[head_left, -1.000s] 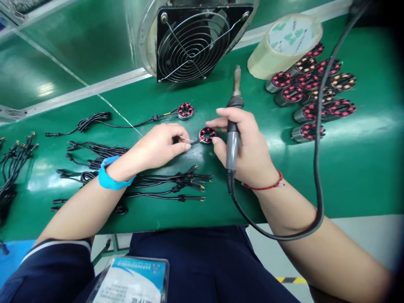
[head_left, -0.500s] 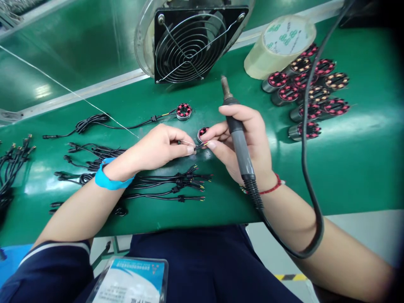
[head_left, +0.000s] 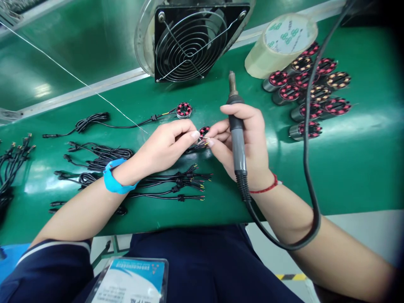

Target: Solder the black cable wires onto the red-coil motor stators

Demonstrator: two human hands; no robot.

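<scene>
My right hand (head_left: 249, 139) is closed around a soldering iron (head_left: 239, 139), its bare tip pointing up and away from me. Thumb and forefinger of that hand also pinch thin wire ends beside a small motor stator (head_left: 204, 131) with red windings. Between thumb and finger, my left hand (head_left: 172, 145) grips a thin solder wire (head_left: 123, 114) that runs in from the upper left; its end reaches the right fingertips. Below the stator, a black cable (head_left: 196, 147) with a yellow-tipped lead lies partly hidden by my left hand.
A caged fan (head_left: 189, 46) stands at the back. Several stators (head_left: 311, 110) and a tape roll (head_left: 280, 46) sit at the right. Another stator (head_left: 184, 110) with a coiled cable (head_left: 91, 122) lies behind my left hand. Stripped cables (head_left: 176, 185) lie in front; more cables (head_left: 12, 168) are far left.
My left hand has shifted slightly right and lifted off the black cable, drawing the solder wire toward the right fingertips. The soldering iron has swung more upright.
</scene>
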